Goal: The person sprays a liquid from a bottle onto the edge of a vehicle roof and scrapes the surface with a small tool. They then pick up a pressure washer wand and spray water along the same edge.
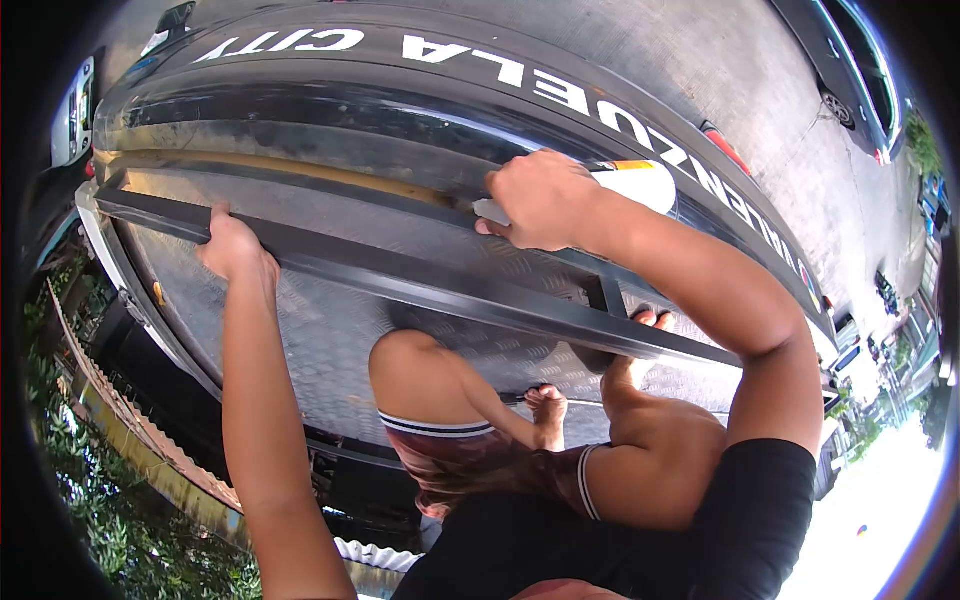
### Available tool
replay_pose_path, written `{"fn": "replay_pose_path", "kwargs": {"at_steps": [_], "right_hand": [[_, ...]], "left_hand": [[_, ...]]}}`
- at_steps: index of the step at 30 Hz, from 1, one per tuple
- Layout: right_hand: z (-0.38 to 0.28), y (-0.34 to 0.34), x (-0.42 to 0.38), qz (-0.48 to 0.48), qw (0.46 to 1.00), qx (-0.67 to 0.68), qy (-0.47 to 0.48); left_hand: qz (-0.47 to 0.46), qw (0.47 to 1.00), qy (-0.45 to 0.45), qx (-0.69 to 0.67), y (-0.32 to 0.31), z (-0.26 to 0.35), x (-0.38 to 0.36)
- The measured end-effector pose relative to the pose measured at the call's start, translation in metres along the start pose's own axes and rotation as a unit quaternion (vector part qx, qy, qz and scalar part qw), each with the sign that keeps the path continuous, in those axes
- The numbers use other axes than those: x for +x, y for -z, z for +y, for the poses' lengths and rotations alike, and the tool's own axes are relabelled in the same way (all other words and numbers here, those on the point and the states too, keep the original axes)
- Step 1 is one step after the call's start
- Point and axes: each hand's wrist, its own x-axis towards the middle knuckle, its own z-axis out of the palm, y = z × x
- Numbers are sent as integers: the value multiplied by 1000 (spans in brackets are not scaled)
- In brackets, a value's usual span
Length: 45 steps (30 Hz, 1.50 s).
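Note:
My left hand is wrapped round the near bar of a long, dark metal frame, toward its left end. The frame lies across a truck bed, in front of my bent knees. Over the frame's far bar, my right hand is closed on a small pale grey piece, perhaps folded sandpaper or cloth. I cannot make out its exact kind, as the fingers cover most of it. Just past my right wrist is a white object with an orange label, partly hidden by the forearm.
The bed floor is patterned metal plate. Beyond the frame runs a dark side panel with large white lettering. Bare feet rest on the floor, one close to the frame's right end. Parked cars stand on the pavement.

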Motion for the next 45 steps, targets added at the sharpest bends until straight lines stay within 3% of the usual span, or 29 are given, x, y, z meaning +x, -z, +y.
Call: {"fn": "replay_pose_path", "kwargs": {"at_steps": [3, 9, 20, 27, 30, 43, 45], "right_hand": [[-4, -7, 14, 25, 999, -1, 47], [3, -20, 12, 26, 999, -40, 25], [12, -26, -10, -86, 993, -40, -64], [8, -15, -8, -58, 995, -25, -71], [12, -25, -7, 21, 1000, -2, -23], [-41, 23, 6, 152, 983, 95, 30], [-43, 13, 16, 206, 969, 118, 62]], "left_hand": [[12, 1000, -6, 13, 0, -2, 1], [22, 1000, 18, 12, -2, 5, -7], [31, 999, -8, 5, -1, -4, 2], [24, 1000, 17, -6, -3, 3, -7], [45, 998, 9, 36, -1, 0, -2], [82, 995, -12, 51, -4, -1, -3], [84, 992, 3, 92, -3, 3, -4]]}}
